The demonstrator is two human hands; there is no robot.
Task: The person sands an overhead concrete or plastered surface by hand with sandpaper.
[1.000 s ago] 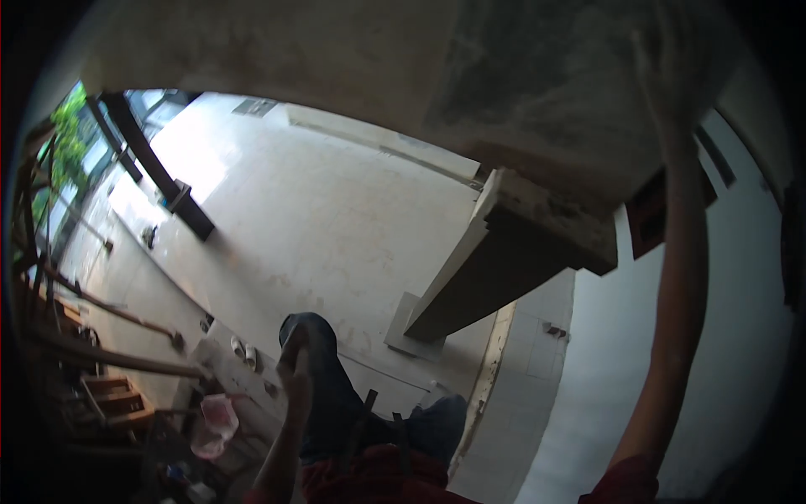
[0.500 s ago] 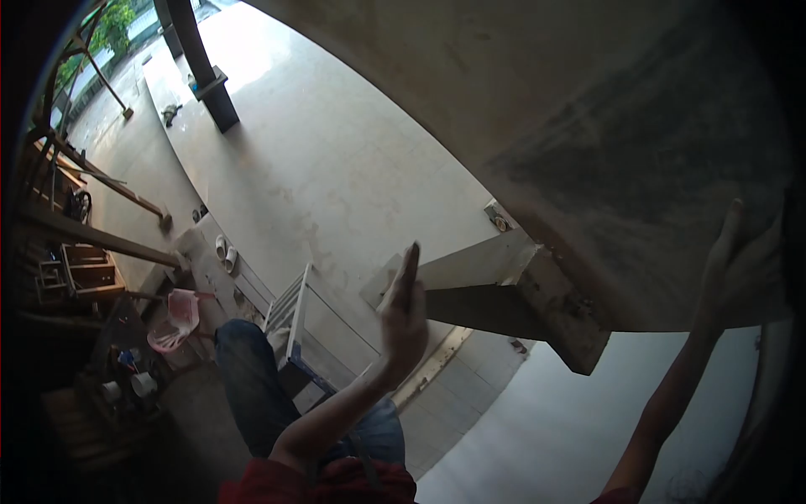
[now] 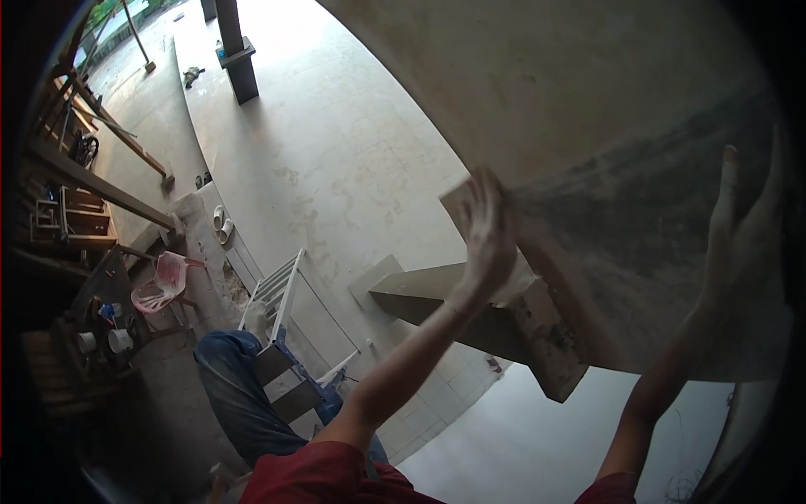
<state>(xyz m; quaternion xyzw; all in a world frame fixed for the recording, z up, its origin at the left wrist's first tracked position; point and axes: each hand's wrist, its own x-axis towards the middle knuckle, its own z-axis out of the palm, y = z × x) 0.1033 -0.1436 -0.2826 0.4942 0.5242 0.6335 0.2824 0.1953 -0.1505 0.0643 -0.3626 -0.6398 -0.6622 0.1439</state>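
Note:
A large plaster-like overhead surface (image 3: 537,92) fills the upper right, with a dark smeared patch (image 3: 621,193) across it. My left hand (image 3: 491,239) is raised to its near edge, fingers stretched out and slightly blurred. Beside those fingertips a tan flat-faced piece (image 3: 456,208) juts out at the edge. My right hand (image 3: 739,227) lies against the surface at the far right, thumb and fingers spread. Between my two arms, the rough, wide end of a pillar (image 3: 550,336) meets the overhead surface.
Below me stands a metal ladder (image 3: 290,294) by my jeans-clad leg (image 3: 231,386). A pink plastic chair (image 3: 164,281), white shoes (image 3: 223,225) and a cluttered small table (image 3: 92,311) are down to the left. Wooden poles (image 3: 105,189) and a dark post (image 3: 239,67) rise beyond.
My left hand has moved up and right, from open air to the overhead surface's edge. The right hand stays at the surface with its fingers more visibly spread. The view has shifted slightly.

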